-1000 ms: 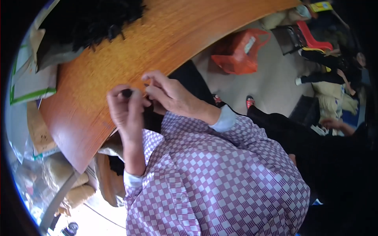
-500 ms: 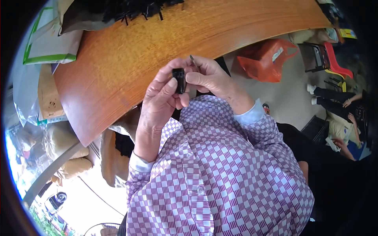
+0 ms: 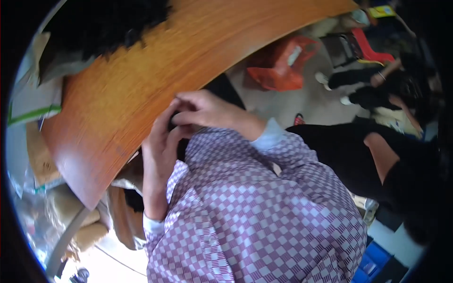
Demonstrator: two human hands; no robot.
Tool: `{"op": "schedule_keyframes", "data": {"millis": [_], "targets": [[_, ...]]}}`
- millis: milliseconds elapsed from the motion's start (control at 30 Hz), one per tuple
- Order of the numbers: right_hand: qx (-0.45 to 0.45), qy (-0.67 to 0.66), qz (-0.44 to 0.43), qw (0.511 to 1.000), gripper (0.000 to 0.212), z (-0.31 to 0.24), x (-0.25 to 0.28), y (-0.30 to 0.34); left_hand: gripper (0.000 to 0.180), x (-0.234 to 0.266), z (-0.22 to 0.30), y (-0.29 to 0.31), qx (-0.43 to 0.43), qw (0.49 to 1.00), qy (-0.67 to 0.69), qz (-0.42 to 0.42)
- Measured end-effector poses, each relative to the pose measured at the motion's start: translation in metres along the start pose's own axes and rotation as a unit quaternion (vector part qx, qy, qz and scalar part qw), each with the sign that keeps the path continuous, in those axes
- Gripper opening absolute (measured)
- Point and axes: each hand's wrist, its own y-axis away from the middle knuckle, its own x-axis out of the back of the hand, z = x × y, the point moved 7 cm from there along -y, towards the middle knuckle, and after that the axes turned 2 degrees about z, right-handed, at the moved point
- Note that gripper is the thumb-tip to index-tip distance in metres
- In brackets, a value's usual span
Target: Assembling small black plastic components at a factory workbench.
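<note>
My left hand (image 3: 160, 137) is closed around a small black piece (image 3: 173, 114), just off the near edge of the wooden table. Most of that piece is hidden by my fingers, and the picture is blurred. From the right, my right hand (image 3: 205, 109) reaches over it, its thumb and fingers closed together against the piece and the left fingertips. Whatever the right fingers pinch is hidden. A heap of black pieces (image 3: 113, 35) lies on the far left of the table (image 3: 198, 42).
An orange plastic bag (image 3: 278, 66) stands on the floor beyond the table, near a red chair (image 3: 365, 47). Another person's dark-trousered legs (image 3: 354, 78) stretch out at right. Closer by, a person in black (image 3: 339, 151) sits beside me. Stuffed sacks (image 3: 71, 207) lie at left.
The view has swung right, so the table and my hands sit further left and lower. My right hand has turned over the black piece; the thin metal tip in its fingers no longer shows.
</note>
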Motion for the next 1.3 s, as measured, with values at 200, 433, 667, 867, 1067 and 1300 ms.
{"op": "schedule_keyframes", "data": {"millis": [200, 433, 667, 867, 1067, 1300], "targets": [[0.010, -0.012, 0.052, 0.999, 0.021, 0.001, 0.005, 0.003, 0.041, -0.003, 0.011, -0.003, -0.136, 0.954, -0.264, 0.038], [0.048, -0.124, 0.107, 0.985, 0.019, -0.007, -0.019, 0.005, 0.037, 0.009, -0.004, -0.001, -0.101, 0.982, -0.095, 0.129], [0.034, -0.116, 0.076, 0.990, 0.034, -0.009, -0.024, 0.017, 0.036, 0.014, -0.021, -0.002, -0.151, 0.978, -0.043, 0.137], [0.047, -0.061, 0.079, 0.994, 0.034, -0.009, -0.029, 0.012, 0.035, 0.012, -0.016, 0.000, -0.097, 0.987, -0.002, 0.124], [0.023, -0.085, 0.060, 0.994, 0.029, 0.017, -0.037, -0.001, 0.033, 0.021, -0.011, 0.006, -0.086, 0.981, -0.054, 0.167], [0.033, -0.186, 0.075, 0.979, 0.025, 0.011, -0.039, -0.002, 0.034, 0.018, -0.011, 0.004, -0.169, 0.954, -0.176, 0.177]]}}
